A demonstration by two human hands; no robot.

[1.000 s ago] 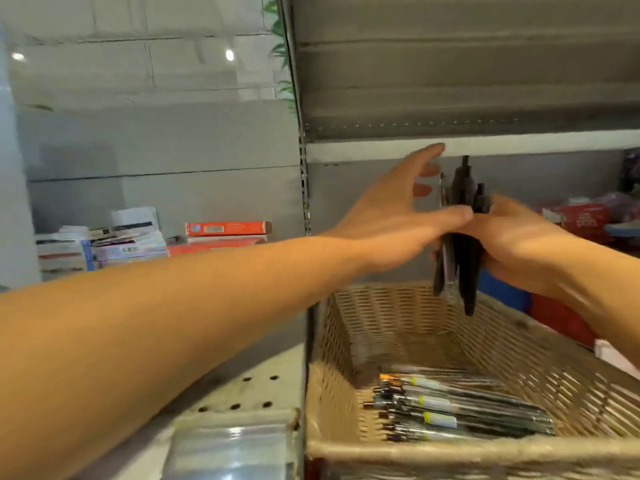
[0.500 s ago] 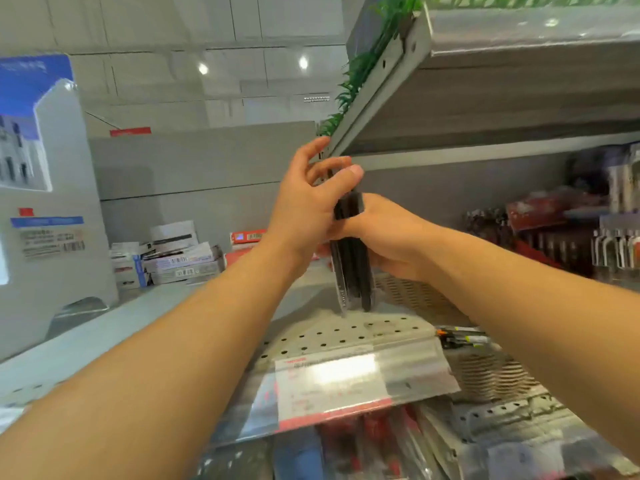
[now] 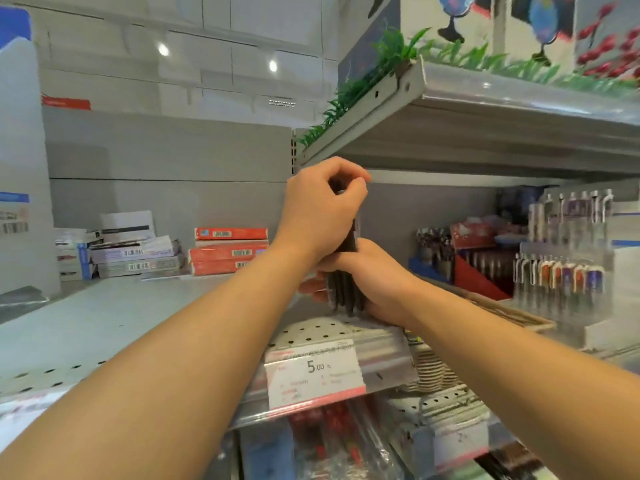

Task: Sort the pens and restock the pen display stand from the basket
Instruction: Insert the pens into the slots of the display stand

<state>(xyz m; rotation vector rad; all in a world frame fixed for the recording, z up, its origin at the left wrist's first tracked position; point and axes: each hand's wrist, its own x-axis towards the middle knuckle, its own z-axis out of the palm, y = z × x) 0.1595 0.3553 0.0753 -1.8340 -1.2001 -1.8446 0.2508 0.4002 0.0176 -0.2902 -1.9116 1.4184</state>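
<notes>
at the far left a stack of boxes [image 3: 121,249] sits at the back of the grey shelf [image 3: 104,323], with red boxes [image 3: 227,251] just to their right. in the middle, the left hand [image 3: 322,211] curls its fingers over the top of an upright bundle of dark pens [image 3: 344,271], pinching it. the right hand [image 3: 375,282] wraps round the lower part of the same bundle. a price tag [image 3: 313,374] hangs below. the basket [image 3: 502,308] lies behind the right forearm, and the pen stand [image 3: 568,251] is at far right.
</notes>
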